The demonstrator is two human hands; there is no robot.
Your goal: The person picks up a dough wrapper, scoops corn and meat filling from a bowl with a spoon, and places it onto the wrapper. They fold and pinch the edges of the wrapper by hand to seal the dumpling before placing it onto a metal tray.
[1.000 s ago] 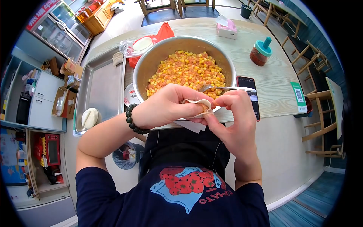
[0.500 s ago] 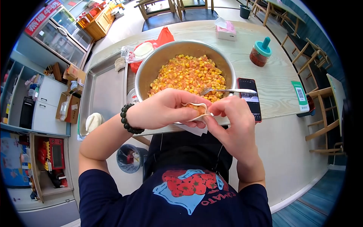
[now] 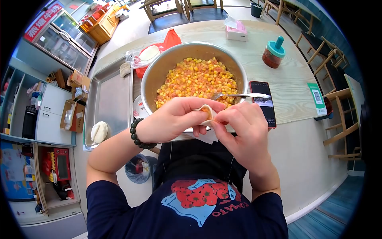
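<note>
Dumpling (image 3: 208, 117), frame centre: likely light, soft, easily torn; best held by the rim. Grip: left hand (image 3: 172, 118) cradling it, right hand (image 3: 243, 124) pinching its edge.

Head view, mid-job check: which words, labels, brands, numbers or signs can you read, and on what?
"TOMATO": on the dark shirt.
Red sign above the glass-door fridge: white Chinese characters, too skewed to quote surely.
Green QR card: small text unreadable.
Phone: screen text too small.
Tissue box: any print too small to read.
</note>
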